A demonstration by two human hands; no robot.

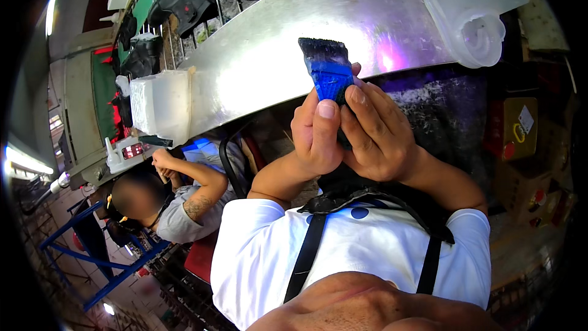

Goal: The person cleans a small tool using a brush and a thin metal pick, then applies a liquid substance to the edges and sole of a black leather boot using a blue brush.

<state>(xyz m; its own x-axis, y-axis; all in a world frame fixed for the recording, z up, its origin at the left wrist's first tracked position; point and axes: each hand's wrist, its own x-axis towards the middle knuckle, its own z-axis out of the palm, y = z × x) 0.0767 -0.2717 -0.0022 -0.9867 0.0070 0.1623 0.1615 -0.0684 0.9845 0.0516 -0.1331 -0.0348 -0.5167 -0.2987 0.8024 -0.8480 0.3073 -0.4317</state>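
A brush (331, 76) with a blue handle and dark bristles is held up in front of my chest, bristles pointing away from me. My left hand (316, 138) is closed on the blue handle, its thumb lying along the near face. Against the right side of the same brush, the fingers of my right hand (381, 135) are bent and pressed together. The two hands meet at the wrists. Behind the brush lies a shiny metal counter (245, 76). My palms hide the lower end of the handle.
Black shoes (184, 3) stand on a rack of metal rods beyond the counter. A translucent plastic jug (471, 12) is at the right; a white container (160, 103) and a squeeze bottle (116, 156) are at the left. A co-worker (190, 196) sits at my left. Boxes (520, 125) are at right.
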